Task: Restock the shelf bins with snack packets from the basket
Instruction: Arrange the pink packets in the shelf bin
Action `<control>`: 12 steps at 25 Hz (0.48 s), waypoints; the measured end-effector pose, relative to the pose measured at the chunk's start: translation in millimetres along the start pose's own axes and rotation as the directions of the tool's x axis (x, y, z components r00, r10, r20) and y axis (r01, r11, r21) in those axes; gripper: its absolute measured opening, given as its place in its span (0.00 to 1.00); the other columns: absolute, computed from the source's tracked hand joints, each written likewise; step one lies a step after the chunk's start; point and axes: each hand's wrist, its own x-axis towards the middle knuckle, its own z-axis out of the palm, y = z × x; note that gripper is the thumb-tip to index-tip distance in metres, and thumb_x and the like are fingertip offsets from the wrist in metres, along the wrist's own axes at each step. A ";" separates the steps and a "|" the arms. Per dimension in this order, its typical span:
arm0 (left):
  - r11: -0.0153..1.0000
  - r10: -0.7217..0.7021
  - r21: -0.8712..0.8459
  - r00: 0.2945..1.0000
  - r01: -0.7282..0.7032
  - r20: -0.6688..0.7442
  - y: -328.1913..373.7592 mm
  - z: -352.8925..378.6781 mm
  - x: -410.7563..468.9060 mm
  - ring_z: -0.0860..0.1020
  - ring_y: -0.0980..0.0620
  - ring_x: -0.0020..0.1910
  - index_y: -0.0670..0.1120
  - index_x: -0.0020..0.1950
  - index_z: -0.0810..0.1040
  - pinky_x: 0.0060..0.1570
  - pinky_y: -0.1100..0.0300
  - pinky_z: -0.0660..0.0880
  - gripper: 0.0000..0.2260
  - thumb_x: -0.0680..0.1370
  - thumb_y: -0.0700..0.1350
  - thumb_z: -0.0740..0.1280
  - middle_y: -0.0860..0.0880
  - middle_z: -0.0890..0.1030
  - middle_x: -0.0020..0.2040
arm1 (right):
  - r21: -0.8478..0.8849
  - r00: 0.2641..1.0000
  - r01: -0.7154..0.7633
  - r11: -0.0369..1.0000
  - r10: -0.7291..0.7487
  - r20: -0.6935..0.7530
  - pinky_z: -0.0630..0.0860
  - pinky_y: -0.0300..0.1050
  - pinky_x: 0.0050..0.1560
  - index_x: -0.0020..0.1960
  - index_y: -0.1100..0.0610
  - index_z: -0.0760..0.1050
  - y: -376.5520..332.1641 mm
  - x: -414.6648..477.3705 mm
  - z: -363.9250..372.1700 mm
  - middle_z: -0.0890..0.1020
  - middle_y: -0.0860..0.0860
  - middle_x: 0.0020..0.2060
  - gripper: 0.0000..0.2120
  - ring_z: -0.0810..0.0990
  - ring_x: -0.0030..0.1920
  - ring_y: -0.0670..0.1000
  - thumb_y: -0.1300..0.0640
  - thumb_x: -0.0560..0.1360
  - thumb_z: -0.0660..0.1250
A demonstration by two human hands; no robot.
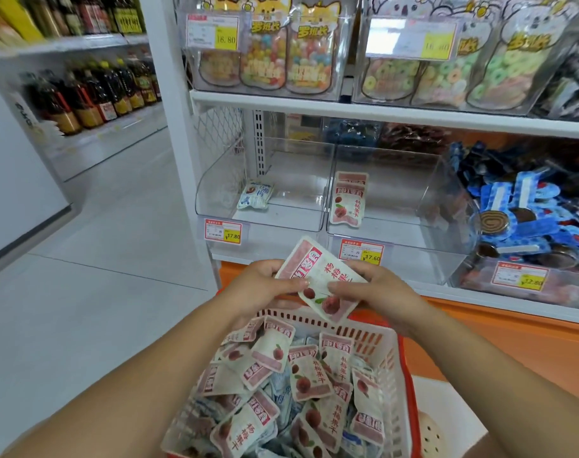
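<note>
— Where's the packet now?
— Above the far rim of the basket. The left hand and right hand each pinch one side of it, thumbs on top.
— What could go wrong?
— It might land in the left bin, which holds a blue-and-white packet, not its kind. Or it could catch the front lip of the middle bin and fall to the floor.
— Enough room?
— Plenty, I'd say: only a few matching packets stand there, against its left wall, under the upper shelf.
</note>
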 end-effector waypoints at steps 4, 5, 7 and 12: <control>0.966 0.154 0.210 0.988 -0.154 0.019 45.0 5.4 7.1 0.85 0.51 0.47 0.47 0.52 0.82 0.48 0.56 0.82 0.07 0.75 0.39 0.72 0.49 0.86 0.46 | -0.211 0.994 0.107 0.972 -0.111 -0.007 0.81 0.44 0.43 0.51 0.53 0.82 -47.8 0.2 -17.5 0.87 0.49 0.42 0.06 0.85 0.42 0.49 0.57 0.74 0.73; 0.951 0.224 0.221 0.974 -0.214 -0.018 55.3 8.7 13.3 0.84 0.52 0.48 0.48 0.53 0.82 0.47 0.57 0.82 0.08 0.75 0.40 0.72 0.50 0.86 0.47 | -0.225 0.991 0.120 0.967 -0.131 -0.034 0.79 0.41 0.40 0.50 0.52 0.82 -59.5 4.9 -27.4 0.87 0.49 0.42 0.06 0.85 0.41 0.48 0.58 0.74 0.73; 0.888 0.380 0.321 0.919 -0.329 -0.109 69.3 12.6 29.2 0.82 0.57 0.50 0.52 0.58 0.80 0.50 0.61 0.80 0.12 0.75 0.44 0.72 0.54 0.85 0.50 | -0.151 0.967 0.138 0.979 -0.167 -0.195 0.77 0.39 0.39 0.51 0.54 0.82 -77.1 24.1 -53.2 0.87 0.49 0.43 0.07 0.85 0.42 0.48 0.59 0.74 0.72; 0.613 0.506 0.741 0.856 -0.273 -0.104 61.6 10.4 74.8 0.74 0.57 0.63 0.53 0.71 0.71 0.65 0.59 0.69 0.25 0.76 0.55 0.69 0.54 0.77 0.65 | -0.120 0.848 -0.024 0.992 -0.043 -0.528 0.79 0.40 0.43 0.55 0.59 0.79 -58.8 116.4 -103.0 0.84 0.56 0.50 0.08 0.83 0.44 0.51 0.63 0.75 0.70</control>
